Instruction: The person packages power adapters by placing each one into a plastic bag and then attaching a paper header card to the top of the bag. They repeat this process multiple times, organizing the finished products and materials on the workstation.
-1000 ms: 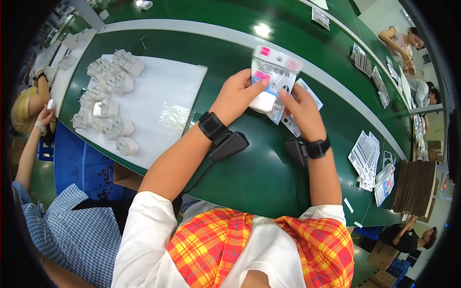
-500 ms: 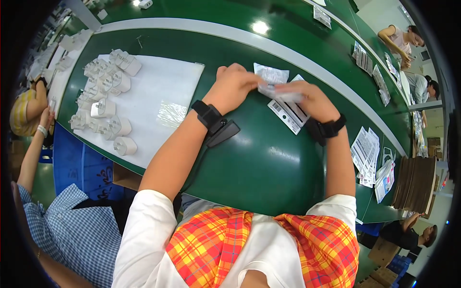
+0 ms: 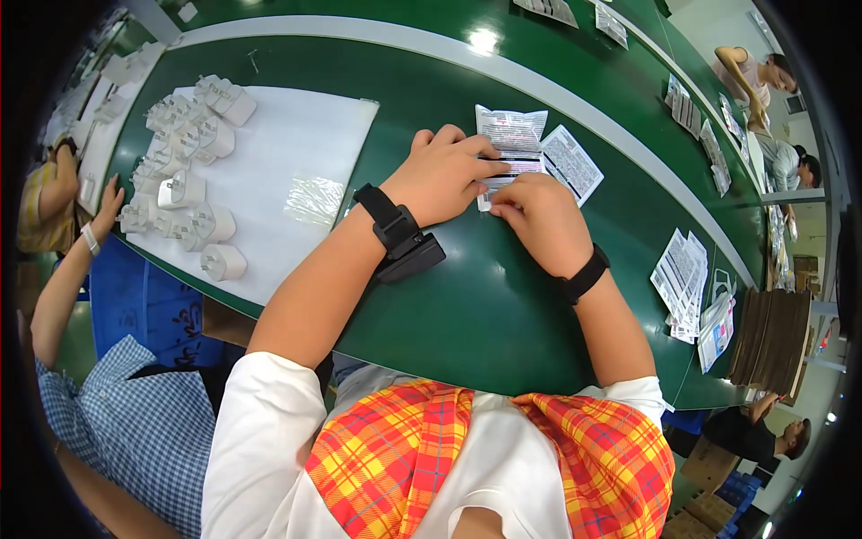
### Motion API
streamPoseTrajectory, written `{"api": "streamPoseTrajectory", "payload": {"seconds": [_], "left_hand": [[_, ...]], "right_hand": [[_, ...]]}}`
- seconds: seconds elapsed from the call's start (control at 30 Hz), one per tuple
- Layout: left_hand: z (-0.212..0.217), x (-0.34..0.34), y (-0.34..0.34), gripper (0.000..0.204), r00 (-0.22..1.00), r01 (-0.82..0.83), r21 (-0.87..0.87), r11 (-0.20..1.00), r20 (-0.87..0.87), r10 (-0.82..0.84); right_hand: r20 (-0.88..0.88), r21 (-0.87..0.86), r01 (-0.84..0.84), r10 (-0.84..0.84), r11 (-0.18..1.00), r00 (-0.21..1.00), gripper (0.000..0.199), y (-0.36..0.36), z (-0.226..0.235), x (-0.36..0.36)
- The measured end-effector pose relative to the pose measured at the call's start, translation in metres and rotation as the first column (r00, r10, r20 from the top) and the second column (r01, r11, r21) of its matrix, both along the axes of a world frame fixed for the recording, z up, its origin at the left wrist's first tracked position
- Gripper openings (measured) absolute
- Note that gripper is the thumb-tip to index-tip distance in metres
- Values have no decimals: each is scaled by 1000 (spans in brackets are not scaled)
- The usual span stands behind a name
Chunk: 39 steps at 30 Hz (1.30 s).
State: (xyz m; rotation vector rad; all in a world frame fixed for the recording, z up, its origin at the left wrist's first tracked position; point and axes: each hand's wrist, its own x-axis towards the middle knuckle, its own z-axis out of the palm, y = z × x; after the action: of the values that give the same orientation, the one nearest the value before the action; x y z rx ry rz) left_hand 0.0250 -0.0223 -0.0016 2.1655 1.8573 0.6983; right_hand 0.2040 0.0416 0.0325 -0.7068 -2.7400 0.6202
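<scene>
A flat printed plastic packet (image 3: 512, 135) lies on the green table (image 3: 485, 305) in front of me. My left hand (image 3: 442, 173) presses down on its near left part, fingers curled over it. My right hand (image 3: 537, 218) rests on the packet's near edge, fingertips pinching it against the table. A second printed leaflet (image 3: 572, 163) lies just to the right, touching the packet. Both wrists wear black bands, and a black device (image 3: 411, 259) sits under my left wrist.
A white sheet (image 3: 278, 171) on the left carries several white plug adapters (image 3: 184, 144) and a clear bag (image 3: 314, 199). A stack of leaflets (image 3: 682, 283) lies at the right, brown cardboard (image 3: 772, 337) beyond it. Another person (image 3: 81, 359) sits at my left; others work at the far right.
A second ago both hands held the packet up off the table. They have brought it down and now press it flat on the green surface.
</scene>
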Motion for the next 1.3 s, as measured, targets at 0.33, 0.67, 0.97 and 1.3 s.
{"api": "streamPoseTrajectory", "payload": {"seconds": [0.33,0.67,0.97,1.3], "left_hand": [[1,-3,-4,36,1000,1,-19,1000,24,0],[-6,-4,0,32,999,13,-22,1000,36,-12],[20,-3,-2,31,991,27,-51,998,132,-20],[9,14,12,21,999,-47,101,994,-1,47]], "right_hand": [[-13,-223,-73,72,972,997,9,11,4,-11],[-76,-298,-208,194,932,978,5,19,30,40],[-348,-591,654,-880,473,322,31,-130,57,440],[35,297,796,-839,528,543,36,-100,72,309]]}}
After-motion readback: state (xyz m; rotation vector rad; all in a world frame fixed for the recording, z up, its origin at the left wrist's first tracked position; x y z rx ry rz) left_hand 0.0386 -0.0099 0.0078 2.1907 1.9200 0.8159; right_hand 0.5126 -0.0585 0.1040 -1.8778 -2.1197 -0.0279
